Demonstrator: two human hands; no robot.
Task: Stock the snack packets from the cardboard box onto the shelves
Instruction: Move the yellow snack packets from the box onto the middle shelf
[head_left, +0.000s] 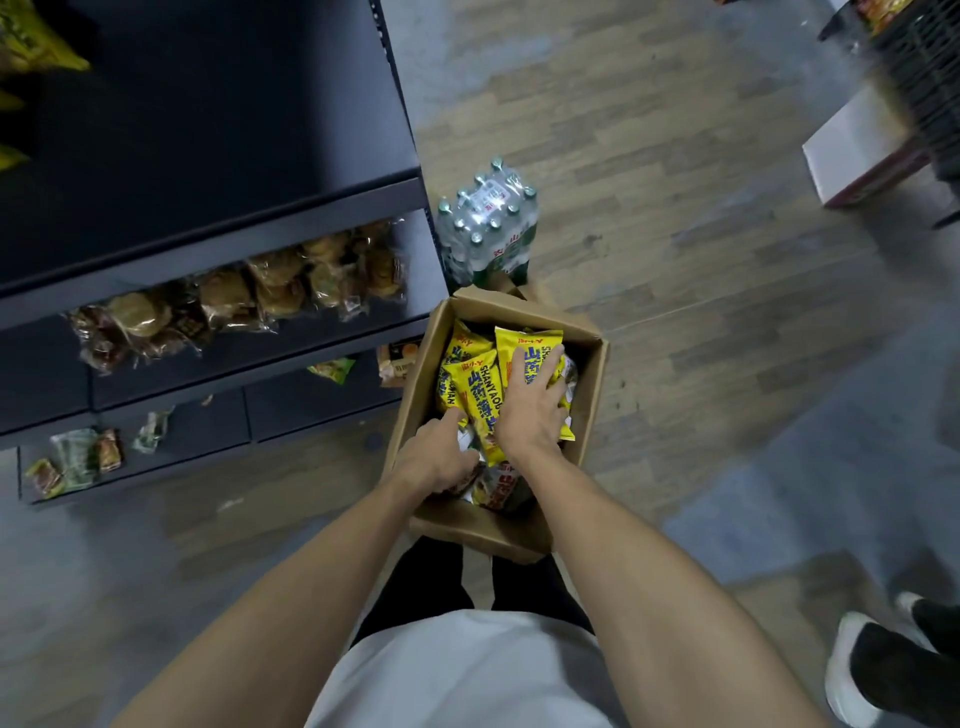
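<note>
wood floor (675, 156) | cardboard box (592, 400) | right hand (530, 410) grip spread flat on yellow packets (475, 384) | left hand (441, 457) grip unclear

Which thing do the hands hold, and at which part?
Right hand presses spread fingers on a yellow packet's face; left hand: cannot tell.

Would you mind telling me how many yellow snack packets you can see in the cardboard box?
3 clearly: one under the right hand at the far right, one in the middle, one at the far left. Others are likely hidden beneath in the cardboard box.
</note>
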